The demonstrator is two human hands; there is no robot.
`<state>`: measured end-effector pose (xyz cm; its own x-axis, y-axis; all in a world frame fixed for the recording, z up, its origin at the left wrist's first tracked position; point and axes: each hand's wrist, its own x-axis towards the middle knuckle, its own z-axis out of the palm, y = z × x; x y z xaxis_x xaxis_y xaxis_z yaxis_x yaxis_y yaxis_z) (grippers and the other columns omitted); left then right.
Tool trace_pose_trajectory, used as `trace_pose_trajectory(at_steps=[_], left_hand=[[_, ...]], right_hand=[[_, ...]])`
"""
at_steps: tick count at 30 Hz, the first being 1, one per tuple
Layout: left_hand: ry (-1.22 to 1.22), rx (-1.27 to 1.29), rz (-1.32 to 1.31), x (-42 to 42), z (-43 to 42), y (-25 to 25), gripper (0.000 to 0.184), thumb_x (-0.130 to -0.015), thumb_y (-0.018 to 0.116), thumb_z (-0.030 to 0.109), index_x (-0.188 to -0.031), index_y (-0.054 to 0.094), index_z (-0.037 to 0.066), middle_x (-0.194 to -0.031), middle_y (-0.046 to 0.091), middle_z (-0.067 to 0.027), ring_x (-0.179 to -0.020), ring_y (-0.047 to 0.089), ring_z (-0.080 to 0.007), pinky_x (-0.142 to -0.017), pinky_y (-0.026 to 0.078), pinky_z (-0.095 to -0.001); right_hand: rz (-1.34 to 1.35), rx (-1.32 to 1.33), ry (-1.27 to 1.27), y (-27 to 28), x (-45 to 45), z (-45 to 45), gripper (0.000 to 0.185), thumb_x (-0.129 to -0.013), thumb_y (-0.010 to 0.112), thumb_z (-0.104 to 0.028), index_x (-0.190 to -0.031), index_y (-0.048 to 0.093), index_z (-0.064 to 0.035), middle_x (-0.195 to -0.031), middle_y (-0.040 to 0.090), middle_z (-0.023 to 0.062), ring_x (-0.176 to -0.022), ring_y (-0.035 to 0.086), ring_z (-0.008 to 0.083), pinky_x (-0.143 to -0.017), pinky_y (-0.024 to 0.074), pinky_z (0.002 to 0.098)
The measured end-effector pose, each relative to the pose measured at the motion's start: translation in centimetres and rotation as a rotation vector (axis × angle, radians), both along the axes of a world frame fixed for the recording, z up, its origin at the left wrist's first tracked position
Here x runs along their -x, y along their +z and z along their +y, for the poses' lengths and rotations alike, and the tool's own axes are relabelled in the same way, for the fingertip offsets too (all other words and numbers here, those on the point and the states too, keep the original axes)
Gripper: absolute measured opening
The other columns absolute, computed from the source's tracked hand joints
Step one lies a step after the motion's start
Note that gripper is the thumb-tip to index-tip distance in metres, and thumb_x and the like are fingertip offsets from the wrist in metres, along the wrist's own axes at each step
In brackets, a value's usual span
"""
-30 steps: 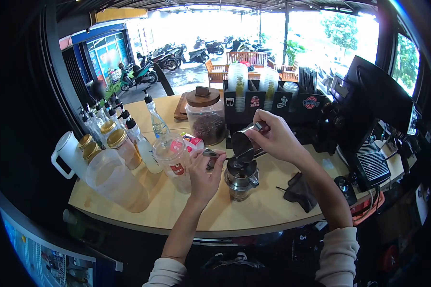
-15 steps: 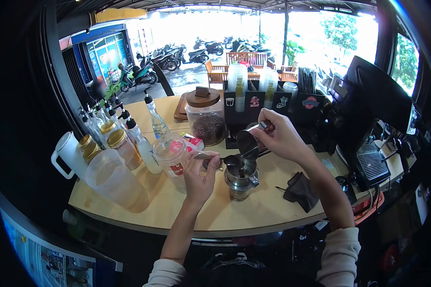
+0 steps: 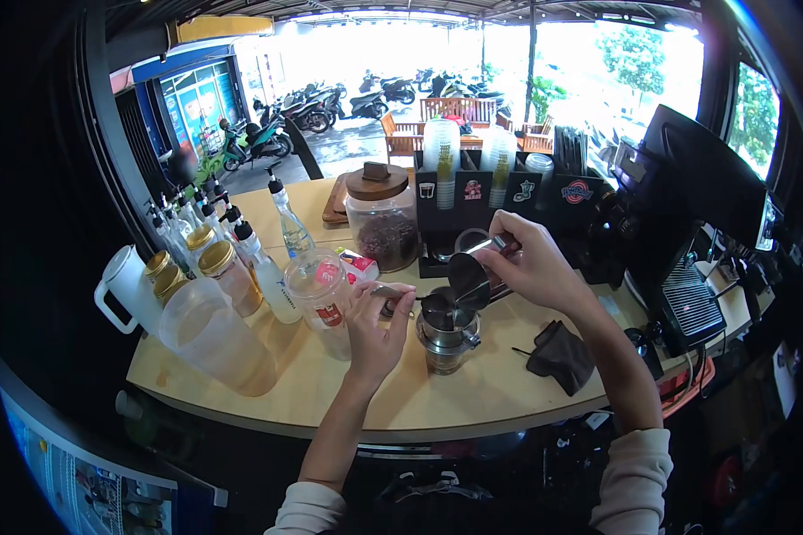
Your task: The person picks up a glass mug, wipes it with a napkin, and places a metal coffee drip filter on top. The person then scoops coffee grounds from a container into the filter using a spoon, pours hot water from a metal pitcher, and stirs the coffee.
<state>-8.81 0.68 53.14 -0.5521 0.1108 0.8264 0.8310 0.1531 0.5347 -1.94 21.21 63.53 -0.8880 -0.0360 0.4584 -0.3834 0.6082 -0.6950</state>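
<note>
My left hand (image 3: pixel 379 330) pinches the handle of a spoon (image 3: pixel 400 294), whose bowl lies over the mouth of a metal dripper. That dripper (image 3: pixel 444 337) sits on a small glass (image 3: pixel 446 361) on the wooden counter (image 3: pixel 393 406). From the right, my right hand (image 3: pixel 531 263) grips the handle of a small metal pitcher (image 3: pixel 469 276), tilted with its mouth down over the dripper. A thin stream seems to fall between them, but its detail is too small to tell.
Left of my hands are a clear plastic cup (image 3: pixel 317 294), a large plastic jug (image 3: pixel 214 334) and several pump bottles. Behind stand a wooden-lidded jar (image 3: pixel 382 218) and a black cup holder (image 3: pixel 526 201). A dark cloth (image 3: pixel 559 358) and coffee machine (image 3: pixel 691 303) are right.
The pitcher and my right hand have shifted slightly right and down, with the pitcher still tilted. My left hand has moved the spoon a little, keeping it at the dripper's mouth.
</note>
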Motion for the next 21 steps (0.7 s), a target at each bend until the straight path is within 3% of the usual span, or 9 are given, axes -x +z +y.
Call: trace_pose_trajectory(at_steps=[8, 21], left_hand=[[-0.028, 0.008, 0.004, -0.1, 0.1, 0.2, 0.004, -0.084, 0.065, 0.01, -0.087, 0.067, 0.007, -0.069, 0.064, -0.0027, -0.062, 0.058, -0.0144, -0.087, 0.038, -0.0325], [-0.035, 0.049, 0.054, 0.0, 0.3, 0.2, 0.005, -0.085, 0.065, 0.011, -0.086, 0.067, 0.006, -0.073, 0.065, -0.0028, -0.063, 0.063, -0.0165, -0.093, 0.036, -0.0358]], right_hand=[[0.024, -0.044, -0.01, 0.1, -0.3, 0.5, 0.025, -0.084, 0.065, -0.008, -0.08, 0.041, 0.0008, -0.073, 0.049, 0.0084, -0.055, 0.06, 0.0134, -0.049, 0.0436, 0.0284], [0.003, -0.048, -0.011, 0.2, 0.8, 0.4, 0.025, -0.084, 0.064, -0.008, -0.082, 0.041, 0.0011, -0.076, 0.05, 0.0083, -0.058, 0.062, 0.0143, -0.048, 0.046, 0.0271]])
